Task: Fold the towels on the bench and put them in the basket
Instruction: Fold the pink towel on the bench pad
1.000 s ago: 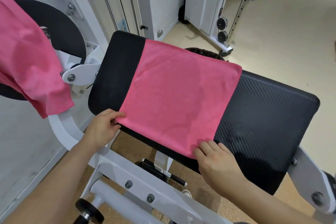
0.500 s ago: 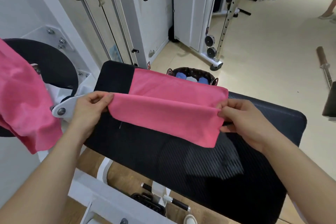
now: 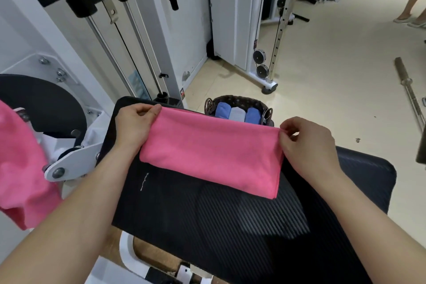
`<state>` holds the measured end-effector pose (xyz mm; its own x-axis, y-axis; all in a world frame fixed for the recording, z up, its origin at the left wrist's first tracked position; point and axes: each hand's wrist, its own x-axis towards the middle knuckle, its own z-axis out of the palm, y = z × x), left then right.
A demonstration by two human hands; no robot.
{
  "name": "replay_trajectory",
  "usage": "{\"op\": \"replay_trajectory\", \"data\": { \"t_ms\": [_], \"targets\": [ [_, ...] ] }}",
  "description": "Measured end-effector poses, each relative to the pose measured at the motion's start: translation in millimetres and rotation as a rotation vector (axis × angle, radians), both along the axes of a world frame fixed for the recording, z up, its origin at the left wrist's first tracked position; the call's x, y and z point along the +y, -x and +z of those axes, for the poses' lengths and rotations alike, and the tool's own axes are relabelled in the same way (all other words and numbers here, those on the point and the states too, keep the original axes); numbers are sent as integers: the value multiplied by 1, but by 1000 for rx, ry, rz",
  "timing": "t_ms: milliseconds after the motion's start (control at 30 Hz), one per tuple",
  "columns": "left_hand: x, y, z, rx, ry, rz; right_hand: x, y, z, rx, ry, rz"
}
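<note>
The black ribbed padded bench (image 3: 230, 226) carries the pink microfibre towel (image 3: 212, 152), doubled into a long band near its far edge. The left hand (image 3: 133, 124) and right hand (image 3: 306, 143) each pinch a far corner, apparently to square up the edges. Just beyond stands the dark woven basket (image 3: 239, 98), already holding blue and grey folded towels (image 3: 237, 114). A second pink towel (image 3: 20, 168) hangs at the left, clear of the path.

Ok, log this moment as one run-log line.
step: pink towel folded over on bench | left hand: pinches far left corner | right hand: pinches far right corner | basket: three folded towels
</note>
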<state>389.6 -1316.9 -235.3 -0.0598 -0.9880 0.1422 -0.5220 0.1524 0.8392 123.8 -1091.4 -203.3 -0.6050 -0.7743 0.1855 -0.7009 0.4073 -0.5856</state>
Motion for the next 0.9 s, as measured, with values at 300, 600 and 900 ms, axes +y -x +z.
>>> {"op": "replay_trajectory", "data": {
  "t_ms": [300,600,900],
  "targets": [
    [-4,8,1,65,17,15,-2,3,5,49,-136,30],
    [-7,10,1,49,37,-11,0,2,2,-28,-58,-34],
    [9,-3,13,98,-11,60,7,-21,1,174,258,199]
  ]
}}
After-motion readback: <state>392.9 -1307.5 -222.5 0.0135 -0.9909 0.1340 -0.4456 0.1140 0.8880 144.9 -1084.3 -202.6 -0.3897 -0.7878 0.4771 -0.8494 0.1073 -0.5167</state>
